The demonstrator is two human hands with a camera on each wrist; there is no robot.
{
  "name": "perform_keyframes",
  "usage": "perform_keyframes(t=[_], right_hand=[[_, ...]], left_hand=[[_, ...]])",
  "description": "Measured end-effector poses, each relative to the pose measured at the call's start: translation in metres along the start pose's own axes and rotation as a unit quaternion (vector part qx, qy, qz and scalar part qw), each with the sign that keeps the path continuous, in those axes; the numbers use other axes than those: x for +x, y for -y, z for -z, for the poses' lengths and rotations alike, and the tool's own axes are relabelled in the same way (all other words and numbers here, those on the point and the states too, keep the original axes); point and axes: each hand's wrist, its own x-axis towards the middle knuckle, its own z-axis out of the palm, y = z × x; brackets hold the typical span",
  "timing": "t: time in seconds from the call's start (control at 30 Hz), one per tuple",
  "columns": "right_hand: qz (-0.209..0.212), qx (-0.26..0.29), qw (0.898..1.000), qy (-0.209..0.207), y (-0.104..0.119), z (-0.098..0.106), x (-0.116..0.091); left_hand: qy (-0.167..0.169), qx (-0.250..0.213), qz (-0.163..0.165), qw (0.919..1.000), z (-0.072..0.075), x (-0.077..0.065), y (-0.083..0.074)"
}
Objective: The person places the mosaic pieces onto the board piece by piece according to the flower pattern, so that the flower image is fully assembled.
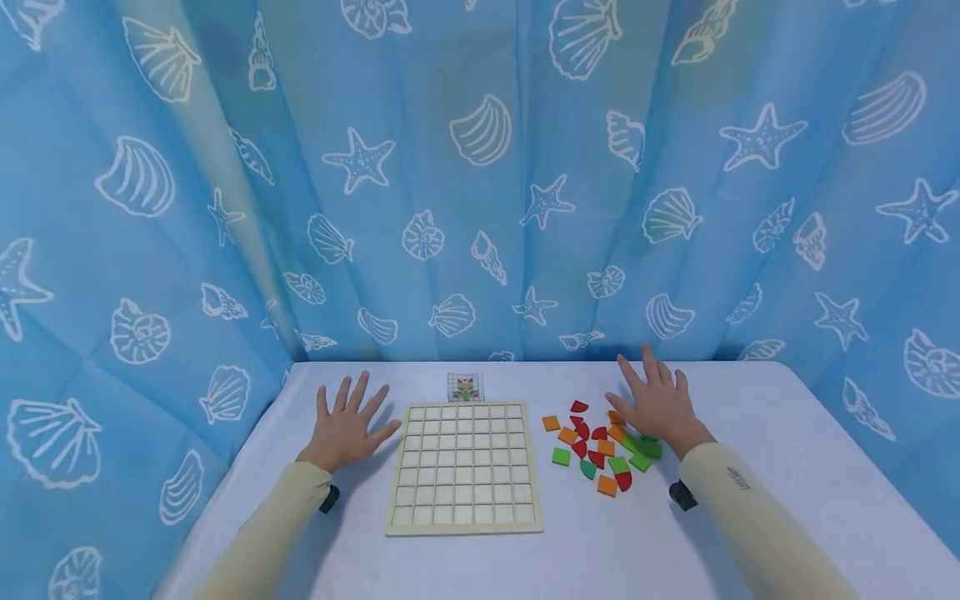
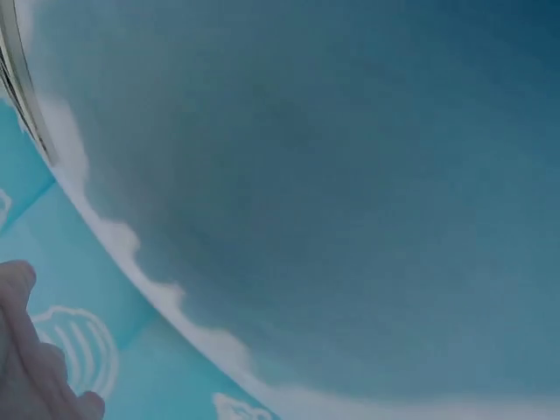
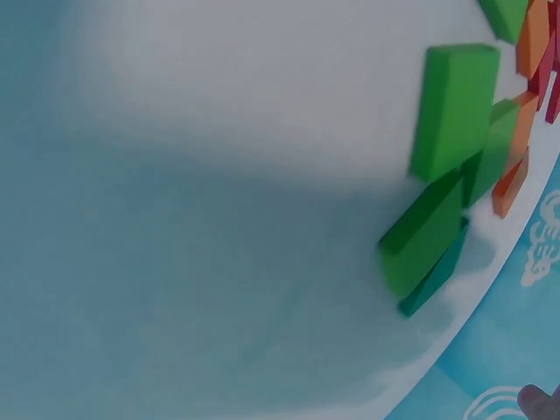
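My left hand [image 1: 347,432] is spread with straight fingers just left of a pale wooden grid board [image 1: 464,529], holding nothing. The board's square cells show no pieces in them. My right hand [image 1: 660,404], also spread and holding nothing, hovers at the right end of a loose heap of small flat pieces. Among them are orange squares [image 1: 607,486], green squares [image 1: 561,456] and red quarter-rounds [image 1: 579,407]. The right wrist view shows green blocks [image 3: 455,109] close by, with a fingertip [image 3: 541,402] at the corner. Fingers [image 2: 35,367] of the left hand show in the left wrist view.
A small picture card [image 1: 466,387] with a coloured pattern on a grid lies behind the board. Everything sits on a white-covered table [image 1: 570,558]. A blue curtain [image 1: 480,200] printed with shells and starfish hangs along the back and sides.
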Motion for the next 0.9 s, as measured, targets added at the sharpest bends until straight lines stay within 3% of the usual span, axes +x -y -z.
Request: perform_keyframes(t=[0.23, 0.43, 0.77, 0.9], right_hand=[[0.002, 0.004, 1.0, 0.023, 0.016, -0.003, 0.012], [0.01, 0.009, 0.999, 0.036, 0.034, -0.004, 0.016], [0.02, 0.03, 0.998, 0.057, 0.047, -0.013, 0.019], [0.027, 0.054, 0.996, 0.067, 0.049, -0.014, 0.023]], left_hand=[[0.053, -0.075, -0.029, 0.9954, 0.011, -0.001, -0.021], [0.075, -0.12, -0.052, 0.9886, 0.015, -0.01, -0.043], [0.159, -0.176, -0.035, 0.9707, 0.009, -0.034, -0.055], [0.175, -0.183, -0.032, 0.9669, 0.007, -0.041, -0.056]])
